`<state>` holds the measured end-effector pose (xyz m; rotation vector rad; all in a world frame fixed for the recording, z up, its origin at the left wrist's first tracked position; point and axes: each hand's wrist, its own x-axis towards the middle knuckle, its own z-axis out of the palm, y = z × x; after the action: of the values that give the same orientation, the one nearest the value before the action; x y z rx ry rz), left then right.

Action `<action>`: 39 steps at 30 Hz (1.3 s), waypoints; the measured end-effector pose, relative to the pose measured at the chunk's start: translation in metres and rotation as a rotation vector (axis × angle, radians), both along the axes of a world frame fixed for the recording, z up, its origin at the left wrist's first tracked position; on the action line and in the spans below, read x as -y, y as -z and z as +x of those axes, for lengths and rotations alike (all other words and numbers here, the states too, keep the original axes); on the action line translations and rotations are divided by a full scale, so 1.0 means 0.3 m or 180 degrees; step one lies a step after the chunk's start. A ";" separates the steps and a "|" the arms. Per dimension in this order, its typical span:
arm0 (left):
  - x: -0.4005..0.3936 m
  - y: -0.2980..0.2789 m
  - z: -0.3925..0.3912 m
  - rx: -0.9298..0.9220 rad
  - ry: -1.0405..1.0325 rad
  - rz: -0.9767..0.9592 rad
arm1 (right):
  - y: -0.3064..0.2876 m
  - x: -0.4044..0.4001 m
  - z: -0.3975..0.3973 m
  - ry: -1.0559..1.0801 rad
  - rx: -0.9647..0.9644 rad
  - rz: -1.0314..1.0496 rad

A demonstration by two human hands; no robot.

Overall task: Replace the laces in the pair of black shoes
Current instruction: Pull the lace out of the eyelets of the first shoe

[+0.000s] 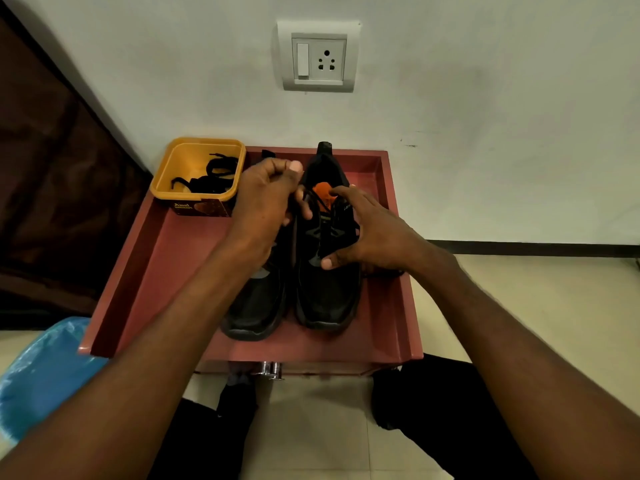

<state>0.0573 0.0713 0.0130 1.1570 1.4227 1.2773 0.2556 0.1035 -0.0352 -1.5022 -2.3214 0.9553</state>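
Observation:
Two black shoes stand side by side on a reddish-brown tray-top stand [166, 258], toes toward me. My left hand [266, 199] hovers over the left shoe [256, 306] and pinches a black lace [313, 199] that runs to the right shoe [327, 292]. My right hand [367, 230] holds the right shoe's upper, thumb on the vamp and fingers spread by the orange-lined tongue. More black laces [207, 178] lie in a yellow tub [166, 174] at the tray's back left corner.
The stand has raised side rims and a metal knob [272, 370] on its front. A white wall with a switch and socket plate [318, 57] stands right behind it. A blue plastic-covered object [45, 372] is at the lower left. My knees flank the stand.

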 end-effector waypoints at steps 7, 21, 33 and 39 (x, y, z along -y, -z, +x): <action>0.013 0.070 -0.012 -0.3181 0.0228 0.0542 | 0.000 -0.003 -0.004 -0.0014 -0.0031 -0.0029; -0.011 0.099 -0.014 -0.3087 0.0398 0.0488 | -0.007 0.001 -0.008 -0.0006 -0.0003 -0.0085; -0.009 -0.022 -0.043 0.0057 0.0070 0.0828 | -0.012 0.001 -0.003 0.0029 0.0102 -0.0057; -0.023 0.104 -0.039 -0.2605 0.0436 0.0484 | -0.003 0.003 -0.003 0.0006 0.0047 -0.0031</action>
<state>0.0456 0.0783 -0.0183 1.9837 1.7800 0.8429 0.2548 0.1027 -0.0343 -1.5201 -2.3284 0.9597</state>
